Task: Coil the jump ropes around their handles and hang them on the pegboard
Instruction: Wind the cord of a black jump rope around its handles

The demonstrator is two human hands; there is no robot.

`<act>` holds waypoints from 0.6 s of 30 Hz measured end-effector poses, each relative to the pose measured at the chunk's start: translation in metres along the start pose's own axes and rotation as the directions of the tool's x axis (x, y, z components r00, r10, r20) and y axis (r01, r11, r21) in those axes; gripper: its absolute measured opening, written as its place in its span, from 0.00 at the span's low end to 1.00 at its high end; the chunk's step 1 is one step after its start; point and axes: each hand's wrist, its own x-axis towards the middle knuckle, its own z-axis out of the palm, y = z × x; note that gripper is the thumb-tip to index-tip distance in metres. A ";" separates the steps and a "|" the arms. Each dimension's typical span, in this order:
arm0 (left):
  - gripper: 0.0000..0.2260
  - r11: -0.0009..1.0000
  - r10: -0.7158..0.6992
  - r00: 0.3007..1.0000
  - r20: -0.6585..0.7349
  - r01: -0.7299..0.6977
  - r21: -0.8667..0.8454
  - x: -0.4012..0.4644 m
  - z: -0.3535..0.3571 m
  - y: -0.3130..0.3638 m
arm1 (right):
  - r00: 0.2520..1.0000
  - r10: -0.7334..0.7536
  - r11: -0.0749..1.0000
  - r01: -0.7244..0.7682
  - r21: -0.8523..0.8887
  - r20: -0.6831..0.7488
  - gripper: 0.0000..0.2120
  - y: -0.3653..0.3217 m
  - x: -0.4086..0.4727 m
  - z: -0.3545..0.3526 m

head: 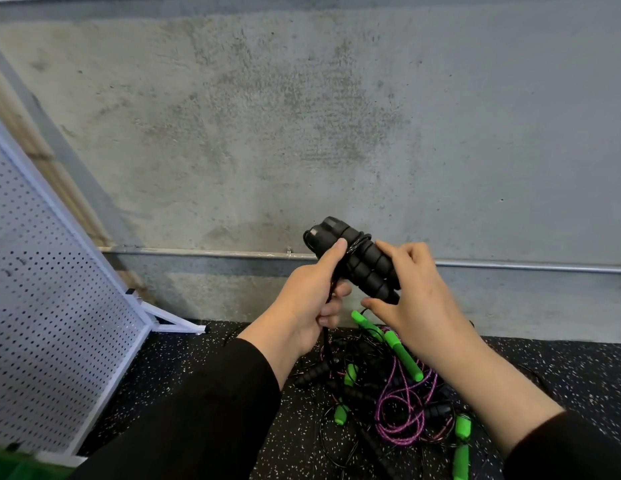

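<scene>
Two black foam handles of one jump rope lie side by side, held up before the wall. My left hand grips them near their upper end, thumb along the top, and also holds the thin black rope hanging down from it. A few turns of rope wrap the handles near my thumb. My right hand curls round the lower ends of the handles. Below my hands a tangled pile of ropes with green handles, black handles and purple cord lies on the floor. The white pegboard leans at the left.
A grey concrete wall fills the background, with a metal conduit running along it low down. The floor is black speckled rubber. The pegboard's white foot sticks out on the floor to the left of the pile.
</scene>
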 end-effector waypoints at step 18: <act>0.39 0.921 0.059 0.994 0.095 -0.091 0.378 -0.001 -0.006 0.007 | 0.881 0.394 0.453 -0.433 0.779 0.261 0.13 0.012 0.014 -0.027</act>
